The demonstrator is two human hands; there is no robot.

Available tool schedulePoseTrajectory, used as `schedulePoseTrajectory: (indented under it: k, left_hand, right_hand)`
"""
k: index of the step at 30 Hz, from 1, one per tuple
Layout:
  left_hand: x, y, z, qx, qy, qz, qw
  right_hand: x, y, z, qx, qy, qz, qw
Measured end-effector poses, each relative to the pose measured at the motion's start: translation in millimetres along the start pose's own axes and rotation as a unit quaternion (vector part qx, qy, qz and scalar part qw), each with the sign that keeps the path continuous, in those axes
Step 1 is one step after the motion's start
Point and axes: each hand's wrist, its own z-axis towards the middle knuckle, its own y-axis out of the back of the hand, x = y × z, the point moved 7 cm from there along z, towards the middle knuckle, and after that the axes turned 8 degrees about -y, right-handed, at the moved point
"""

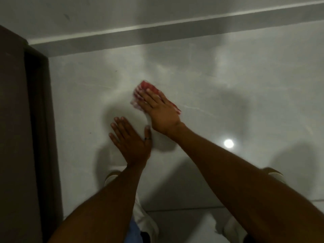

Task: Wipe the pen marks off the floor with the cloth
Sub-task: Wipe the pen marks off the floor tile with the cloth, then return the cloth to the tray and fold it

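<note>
While the crumpled red-and-white cloth (142, 92) lies on the glossy pale grey tiled floor (219, 88), your right hand (160, 109) presses flat on it, fingers (140, 95) stretched out over the fabric rather than curled around it. Just beside it, your left hand (130, 141) rests palm-down on the floor, fingers spread, a dark ring (147, 138) on the thumb. No pen marks are legible. A dark brown door frame (21, 120) stands at left.

We see open glossy floor (228, 95) right and ahead of the cloth (146, 89), but the dark door frame (35, 120) blocks left, skirting (157, 35) bounds beyond, left hand (130, 139) planted just beside.
</note>
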Motion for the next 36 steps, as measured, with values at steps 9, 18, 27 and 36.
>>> schedulePoseTrajectory:
  k: [9, 18, 27, 36]
  left_hand:
    - [27, 106, 1, 0.447, 0.148, -0.309, 0.826]
    - [34, 442, -79, 0.359, 0.361, -0.638, 0.578]
    - [239, 583, 57, 0.045, 0.207, -0.632, 0.745]
    - [319, 505, 158, 0.151, 0.127, -0.344, 0.918]
  right_hand:
    - [8, 57, -154, 0.230, -0.338, 0.405, 0.818]
    - [204, 304, -194, 0.126, -0.365, 0.826, 0.410]
    - [351, 453, 9, 0.029, -0.180, 0.561, 0.808]
    - [411, 435, 103, -0.026, -0.128, 0.088, 0.988]
